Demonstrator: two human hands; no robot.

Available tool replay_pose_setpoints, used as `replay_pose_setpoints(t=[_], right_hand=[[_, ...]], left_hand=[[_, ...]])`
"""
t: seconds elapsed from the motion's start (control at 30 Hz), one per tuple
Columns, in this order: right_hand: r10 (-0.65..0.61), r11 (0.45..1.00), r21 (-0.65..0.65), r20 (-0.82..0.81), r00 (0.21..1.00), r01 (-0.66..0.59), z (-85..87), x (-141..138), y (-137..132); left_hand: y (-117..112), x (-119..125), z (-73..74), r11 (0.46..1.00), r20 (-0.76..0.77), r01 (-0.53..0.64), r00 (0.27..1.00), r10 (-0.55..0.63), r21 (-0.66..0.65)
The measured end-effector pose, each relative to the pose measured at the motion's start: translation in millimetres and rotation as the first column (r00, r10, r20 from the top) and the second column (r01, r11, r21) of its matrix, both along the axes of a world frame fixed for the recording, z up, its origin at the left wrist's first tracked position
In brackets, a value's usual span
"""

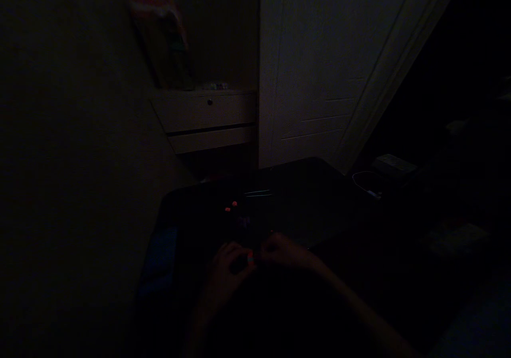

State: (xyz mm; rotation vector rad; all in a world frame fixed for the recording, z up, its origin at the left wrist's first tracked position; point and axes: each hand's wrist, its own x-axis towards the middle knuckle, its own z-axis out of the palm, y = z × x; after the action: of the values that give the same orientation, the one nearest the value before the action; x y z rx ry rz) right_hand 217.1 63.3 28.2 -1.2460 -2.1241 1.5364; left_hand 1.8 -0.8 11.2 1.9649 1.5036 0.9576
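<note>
The scene is very dark, so only a few things can be read. Both hands meet low over the dark desk [303, 198], and between them sits a small orange piece [250, 258]. It lies just at the fingertips of the left hand [227, 267], on their right side, and just left of the fingers of the right hand [281, 252]. The two hands are about equally near to it, and both seem to touch it. The fingers of each hand are curled together toward the piece, but it is too dark to tell which hand really pinches it, or how its long axis runs. The left hand comes up from below with the wrist low and the fingers bent to the right. The right forearm enters from the lower right corner and runs up and left, with the knuckles turned upward. Farther from the fingers, beyond them on the desk, lie two more orange beads [230, 206], well apart from the hands. A thin light stick [258, 193] lies still farther away, with its long axis going left to right. Behind the desk stands a drawer unit [207, 118].
</note>
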Motion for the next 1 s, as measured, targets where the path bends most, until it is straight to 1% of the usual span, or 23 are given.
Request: replay_pose_setpoints(t=[0.27,0.47,0.7,0.87,1.0], right_hand=[[-0.048,0.998,0.047,-0.006,0.999,0.048,-4.1,-0.9,-1.1],[-0.097,0.992,0.085,0.004,0.995,0.096,-3.9,-2.3,-4.8],[-0.149,0.978,0.15,0.025,0.989,0.144,-10.9,-5.5,-5.7],[-0.189,0.963,0.201,0.024,0.982,0.18,-12.7,-8.6,-7.1],[-0.216,0.958,0.197,0.009,0.976,0.21,-15.3,-11.2,-8.6]], left_hand=[[0.0,0.4,2.8,1.0,0.033,0.023,0.999,-0.023,-0.002],[0.8,-0.2,-0.5,0.999,0.007,0.03,1.0,-0.031,0.021],[0.9,-0.8,-2.6,0.999,-0.01,0.026,1.0,-0.026,0.037],[1.2,-1.2,-3.3,0.999,-0.016,0.021,1.0,-0.02,0.045],[1.6,-0.8,-4.0,0.999,-0.007,0.026,1.0,-0.026,0.034]])
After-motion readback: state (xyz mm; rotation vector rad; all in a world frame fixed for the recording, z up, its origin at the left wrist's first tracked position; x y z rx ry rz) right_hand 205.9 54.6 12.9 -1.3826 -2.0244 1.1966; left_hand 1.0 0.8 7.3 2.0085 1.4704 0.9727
